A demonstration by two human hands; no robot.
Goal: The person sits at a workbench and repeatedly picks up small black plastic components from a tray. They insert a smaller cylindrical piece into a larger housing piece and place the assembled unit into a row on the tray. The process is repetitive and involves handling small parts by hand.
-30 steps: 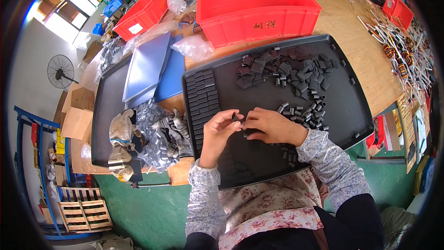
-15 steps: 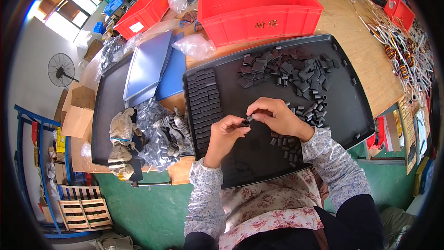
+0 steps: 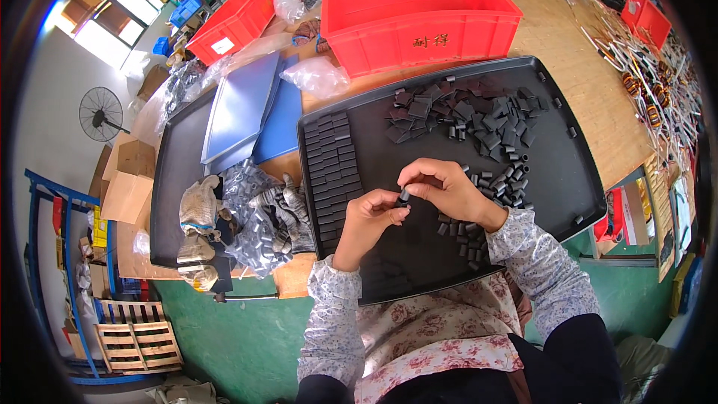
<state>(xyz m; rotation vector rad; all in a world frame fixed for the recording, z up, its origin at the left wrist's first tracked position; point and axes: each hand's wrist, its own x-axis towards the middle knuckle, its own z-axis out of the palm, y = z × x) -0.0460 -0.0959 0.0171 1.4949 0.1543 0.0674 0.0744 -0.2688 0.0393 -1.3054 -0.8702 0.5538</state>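
Both hands meet over the middle of a black tray (image 3: 389, 150). My right hand (image 3: 452, 193) pinches a small dark tube-shaped piece (image 3: 404, 196) between thumb and fingertips. Its lower end meets the fingertips of my left hand (image 3: 366, 224), which are closed round a black piece mostly hidden by the fingers. To the right of my right hand lies a cluster of short black tubes (image 3: 512, 183). Flat black pieces (image 3: 479, 116) form a loose pile at the tray's far side. Along its left side, black pieces (image 3: 333, 172) lie in tight rows.
Behind the tray stands a red bin (image 3: 422, 37), with another red bin (image 3: 235, 22) farther left. Blue sheets (image 3: 239, 108), worn gloves (image 3: 198, 209) and a clear bag of grey pieces (image 3: 254, 232) lie on the left. Wired coils (image 3: 651, 93) fill the table's right edge.
My hands have drawn slightly closer together, and the tube in my right hand now stands more upright against my left fingertips. Nothing else has visibly moved.
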